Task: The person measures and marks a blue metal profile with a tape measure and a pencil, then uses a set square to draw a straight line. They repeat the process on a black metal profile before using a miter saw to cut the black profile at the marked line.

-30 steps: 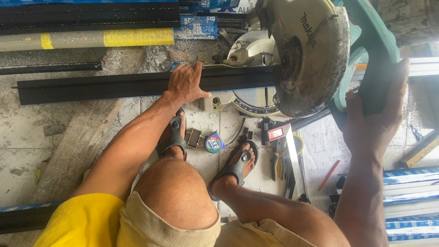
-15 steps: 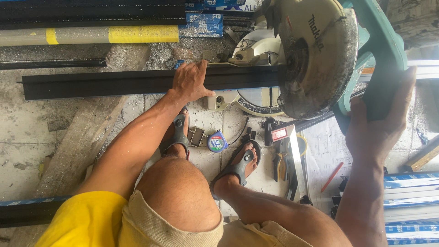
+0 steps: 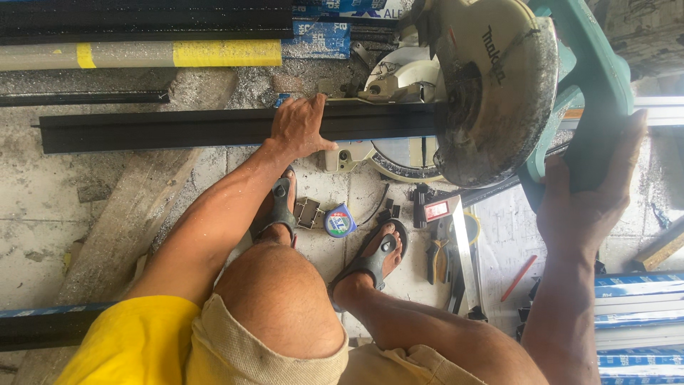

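Left hand (image 3: 299,128) presses flat, fingers spread, on black bar (image 3: 214,127) at saw (image 3: 491,85); right hand (image 3: 591,192) grips its handle (image 3: 595,93); bar looks uncut, blade raised.

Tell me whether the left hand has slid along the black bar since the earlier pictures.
Cannot tell. The left hand presses the black bar at about the same gap from the saw blade guard; the camera itself shifted.

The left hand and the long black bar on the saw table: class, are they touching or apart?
Touching. The head view shows the left hand pressed flat on the black bar, fingers over its top edge and thumb along its near side, with no gap.
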